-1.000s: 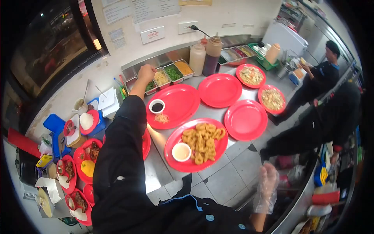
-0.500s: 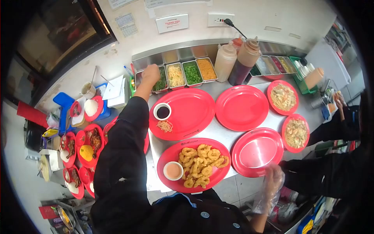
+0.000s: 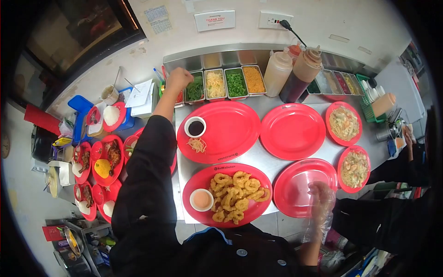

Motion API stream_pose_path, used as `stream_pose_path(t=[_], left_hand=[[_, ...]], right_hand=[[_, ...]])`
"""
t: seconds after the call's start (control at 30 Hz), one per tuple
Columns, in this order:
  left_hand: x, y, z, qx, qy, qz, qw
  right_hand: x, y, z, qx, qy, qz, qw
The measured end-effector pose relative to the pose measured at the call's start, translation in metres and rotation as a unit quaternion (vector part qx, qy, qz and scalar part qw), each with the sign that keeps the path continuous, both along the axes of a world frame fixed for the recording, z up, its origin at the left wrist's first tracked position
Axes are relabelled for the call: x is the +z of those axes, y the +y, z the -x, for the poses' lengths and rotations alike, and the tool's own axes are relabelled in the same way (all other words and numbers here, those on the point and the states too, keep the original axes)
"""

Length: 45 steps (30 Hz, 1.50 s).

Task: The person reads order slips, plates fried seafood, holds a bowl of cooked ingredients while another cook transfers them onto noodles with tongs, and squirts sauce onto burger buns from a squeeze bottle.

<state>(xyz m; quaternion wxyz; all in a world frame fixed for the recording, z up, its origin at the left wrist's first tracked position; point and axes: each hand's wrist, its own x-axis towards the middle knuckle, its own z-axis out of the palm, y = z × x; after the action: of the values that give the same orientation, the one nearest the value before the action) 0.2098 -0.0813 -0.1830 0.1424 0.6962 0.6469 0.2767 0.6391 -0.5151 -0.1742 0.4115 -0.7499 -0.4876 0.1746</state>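
My left hand (image 3: 179, 80) is over the left end of the topping pans, fingers bunched, beside the pan of dark green leaves (image 3: 194, 88). Whatever its fingertips hold is too small to make out. My right hand (image 3: 320, 205), in a clear plastic glove, hovers by the lower right red plate (image 3: 290, 194) with curled fingers and nothing visible in them. An oval red plate (image 3: 226, 124) bears a cup of dark sauce (image 3: 195, 127) and a small heap of pale shreds (image 3: 197, 145). Below it, fried rings (image 3: 237, 194) and a cup of pinkish sauce (image 3: 201, 200) share another plate.
Pans of pale shreds (image 3: 215, 84), chopped greens (image 3: 236, 83) and orange crumbs (image 3: 254, 79) line the back. Squeeze bottles (image 3: 278, 71) stand beside them. Noodle plates (image 3: 344, 123) are at right, near a co-worker's hand (image 3: 408, 135). Chicken and rice plates (image 3: 107, 159) crowd the left.
My left hand has lifted slightly off the leaf pan, toward its left edge. My right hand has risen over the edge of the lower right plate. The camera view has shifted a little.
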Motion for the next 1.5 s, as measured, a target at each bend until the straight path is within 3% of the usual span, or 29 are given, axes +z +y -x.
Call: stream_pose_path(t=[0.1, 0.17, 0.2, 0.27, 0.3, 0.37, 0.47, 0.57, 0.6, 0.67, 0.7, 0.77, 0.8, 0.87, 0.93, 0.97, 1.17, 1.23, 1.33, 1.37, 1.4, 1.47, 1.5], left_hand=[[0.002, -0.006, 0.0, -0.022, 0.015, 0.062, 0.998], [0.011, -0.009, -0.004, 0.039, -0.099, 0.062, 0.992], [0.014, -0.012, -0.005, 0.038, -0.1, 0.064, 0.992], [0.023, -0.018, -0.006, 0.052, -0.241, 0.058, 0.967], [0.028, -0.023, -0.005, 0.052, -0.241, 0.058, 0.967], [0.036, -0.04, -0.005, -0.06, -0.429, 0.09, 0.897], [0.07, -0.096, -0.017, -0.118, -0.466, 0.135, 0.866], [0.097, -0.184, -0.051, -0.157, -0.447, 0.198, 0.858], [0.094, -0.213, -0.06, -0.21, -0.464, 0.229, 0.83], [0.082, -0.266, -0.079, -0.265, -0.42, 0.298, 0.815], [0.068, -0.29, -0.085, -0.27, -0.422, 0.32, 0.804], [0.038, -0.324, -0.093, -0.274, -0.425, 0.339, 0.794], [0.029, -0.338, -0.095, -0.271, -0.389, 0.323, 0.819], [0.019, -0.35, -0.098, -0.265, -0.354, 0.306, 0.843], [0.014, -0.359, -0.099, -0.201, -0.288, 0.281, 0.893], [0.017, -0.361, -0.098, -0.178, -0.272, 0.247, 0.913], [0.012, -0.362, -0.085, -0.112, -0.26, 0.187, 0.941], [0.014, -0.365, -0.077, -0.091, -0.276, 0.183, 0.939], [0.012, -0.378, -0.068, -0.136, -0.242, 0.1, 0.955], [0.013, -0.386, -0.067, -0.151, -0.257, 0.172, 0.939], [0.014, -0.393, -0.066, -0.164, -0.27, 0.243, 0.917], [0.01, -0.406, -0.068, -0.161, -0.201, 0.232, 0.938], [0.009, -0.41, -0.068, -0.157, -0.131, 0.219, 0.954]], right_hand=[[-0.001, -0.001, 0.0, -0.008, 0.049, -0.009, 0.999], [0.0, -0.004, 0.002, -0.021, 0.015, -0.012, 1.0], [0.001, -0.005, 0.004, -0.022, 0.014, -0.011, 1.0], [0.003, -0.001, 0.009, -0.009, 0.041, 0.003, 0.999], [0.005, 0.001, 0.011, -0.009, 0.041, 0.002, 0.999], [0.011, 0.005, 0.015, 0.001, 0.028, 0.007, 1.0], [0.03, 0.024, 0.041, 0.056, 0.038, -0.051, 0.996], [0.061, 0.049, 0.088, 0.131, 0.285, -0.049, 0.948], [0.078, 0.053, 0.105, 0.169, 0.341, -0.021, 0.925], [0.095, 0.052, 0.137, 0.167, 0.528, -0.029, 0.832], [0.085, 0.053, 0.136, 0.166, 0.529, -0.025, 0.832], [0.046, 0.056, 0.134, 0.313, 0.546, 0.045, 0.776], [0.028, 0.054, 0.133, 0.314, 0.546, 0.046, 0.776], [0.012, 0.053, 0.136, 0.315, 0.387, 0.134, 0.856], [-0.001, 0.048, 0.14, 0.317, 0.351, 0.1, 0.875], [-0.007, 0.049, 0.143, 0.31, 0.278, 0.036, 0.909], [-0.023, 0.057, 0.128, 0.278, 0.098, 0.046, 0.954], [-0.024, 0.052, 0.127, 0.223, 0.279, 0.007, 0.934], [-0.015, 0.042, 0.121, 0.24, 0.345, 0.076, 0.904], [-0.021, 0.039, 0.116, 0.24, 0.346, 0.076, 0.904], [-0.033, 0.035, 0.11, 0.278, 0.231, 0.056, 0.931], [-0.032, 0.028, 0.112, 0.312, 0.113, 0.036, 0.942], [-0.03, 0.023, 0.114, 0.274, 0.19, 0.023, 0.942]])
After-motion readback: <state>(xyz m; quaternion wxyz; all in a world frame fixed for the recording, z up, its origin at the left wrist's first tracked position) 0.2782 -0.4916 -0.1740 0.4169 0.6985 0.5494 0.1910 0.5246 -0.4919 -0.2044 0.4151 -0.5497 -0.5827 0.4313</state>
